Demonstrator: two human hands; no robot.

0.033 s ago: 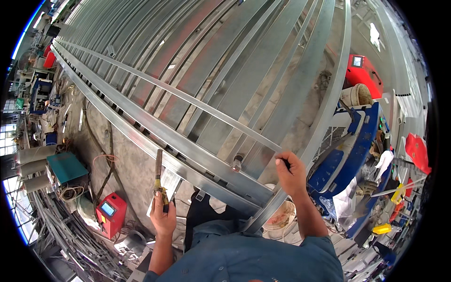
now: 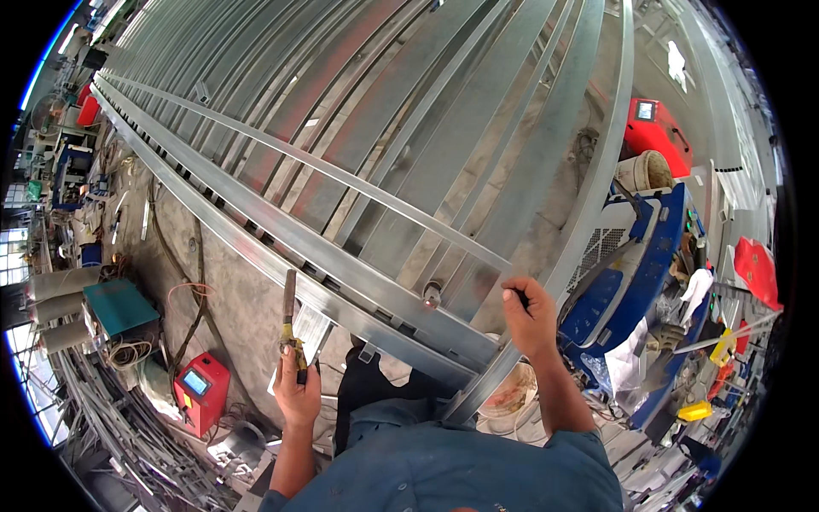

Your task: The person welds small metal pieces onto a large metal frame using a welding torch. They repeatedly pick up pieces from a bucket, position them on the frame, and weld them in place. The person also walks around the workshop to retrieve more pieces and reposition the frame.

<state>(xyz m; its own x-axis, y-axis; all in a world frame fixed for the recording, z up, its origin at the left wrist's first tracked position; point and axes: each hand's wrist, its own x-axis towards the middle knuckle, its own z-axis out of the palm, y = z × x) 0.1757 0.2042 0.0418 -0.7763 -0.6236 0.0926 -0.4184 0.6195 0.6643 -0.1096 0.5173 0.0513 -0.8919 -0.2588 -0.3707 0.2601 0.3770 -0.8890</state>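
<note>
My left hand (image 2: 296, 397) is closed round the handle of a hand tool (image 2: 289, 309), yellow and black low down with a long, flat, brownish upper part pointing away from me. Its exact kind does not show. My right hand (image 2: 531, 322) has curled fingers beside the near end of a thin metal bar (image 2: 375, 196), which lies slantwise across the frame. A dark patch shows between thumb and fingers; what they hold, if anything, is hidden. Below runs a metal frame of long grey beams (image 2: 333, 260). A small metal piece (image 2: 432, 294) stands on the frame, left of my right hand.
A blue machine (image 2: 627, 294), a bucket (image 2: 646, 173) and a red machine (image 2: 659, 136) stand at the right. Another bucket (image 2: 512, 392) sits below the frame's near corner. At the left are a red box with a screen (image 2: 202, 392), a teal box (image 2: 121, 307) and cables (image 2: 200, 290).
</note>
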